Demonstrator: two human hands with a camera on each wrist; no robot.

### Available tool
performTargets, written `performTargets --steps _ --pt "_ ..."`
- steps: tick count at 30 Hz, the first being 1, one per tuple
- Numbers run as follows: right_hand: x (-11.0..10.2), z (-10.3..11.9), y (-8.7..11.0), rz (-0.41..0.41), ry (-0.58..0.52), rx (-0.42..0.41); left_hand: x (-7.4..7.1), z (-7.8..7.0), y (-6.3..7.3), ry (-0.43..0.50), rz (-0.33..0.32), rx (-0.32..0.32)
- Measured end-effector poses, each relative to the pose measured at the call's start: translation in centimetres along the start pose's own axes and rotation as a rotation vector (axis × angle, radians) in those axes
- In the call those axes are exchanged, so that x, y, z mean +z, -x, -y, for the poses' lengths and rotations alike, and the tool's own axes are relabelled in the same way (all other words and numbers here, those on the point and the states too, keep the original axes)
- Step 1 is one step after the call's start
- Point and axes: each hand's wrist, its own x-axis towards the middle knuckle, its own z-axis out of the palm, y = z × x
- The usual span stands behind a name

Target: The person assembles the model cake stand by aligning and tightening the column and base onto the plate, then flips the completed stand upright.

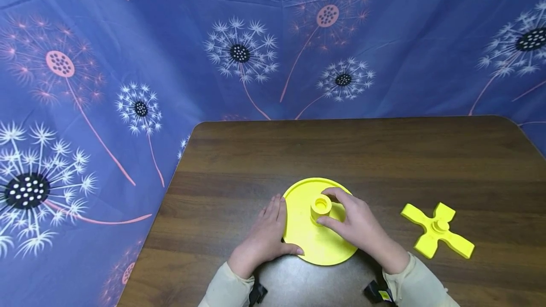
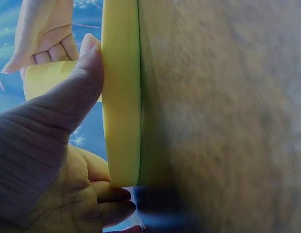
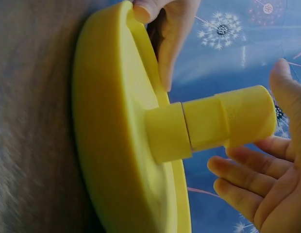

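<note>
A round yellow base [image 1: 298, 240] with a raised rim lies on the table. From its middle rises a stepped yellow post [image 1: 321, 208], its upper end hollow; a seam crosses it in the right wrist view. My left hand [image 1: 270, 231] rests against the base's left edge, fingers straight along the side and thumb on the front rim. Around the post's right side stands my right hand [image 1: 356, 219], thumb and index finger spread. In the right wrist view a gap shows between the thumb [image 3: 282, 80] and the post, while the fingers [image 3: 242, 179] lie loosely bent beside it.
A yellow four-armed cross piece [image 1: 440, 231] with a round peg in its middle lies on the wooden table [image 1: 341, 150], right of the right hand. Behind the table hangs a blue cloth [image 1: 179, 46] with dandelion prints.
</note>
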Motion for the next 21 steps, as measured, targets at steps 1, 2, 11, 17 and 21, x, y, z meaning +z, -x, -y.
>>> performTargets --steps 1,2,11,17,21 --pt "-0.2 0.0 0.0 0.018 -0.007 0.002 0.0 0.0 0.0 0.003 0.001 -0.001" --pt "-0.4 0.0 -0.1 0.038 -0.019 0.006 0.0 0.0 0.0 0.004 0.001 -0.001" --pt "-1.2 -0.2 -0.4 0.189 -0.130 -0.029 -0.1 -0.1 -0.1 -0.002 -0.013 0.017" --pt "-1.4 -0.4 -0.3 0.220 -0.146 -0.022 -0.1 -0.1 0.0 -0.006 -0.016 0.013" --pt "-1.4 -0.5 -0.3 0.233 -0.154 -0.006 -0.1 -0.1 0.0 -0.011 -0.012 0.010"
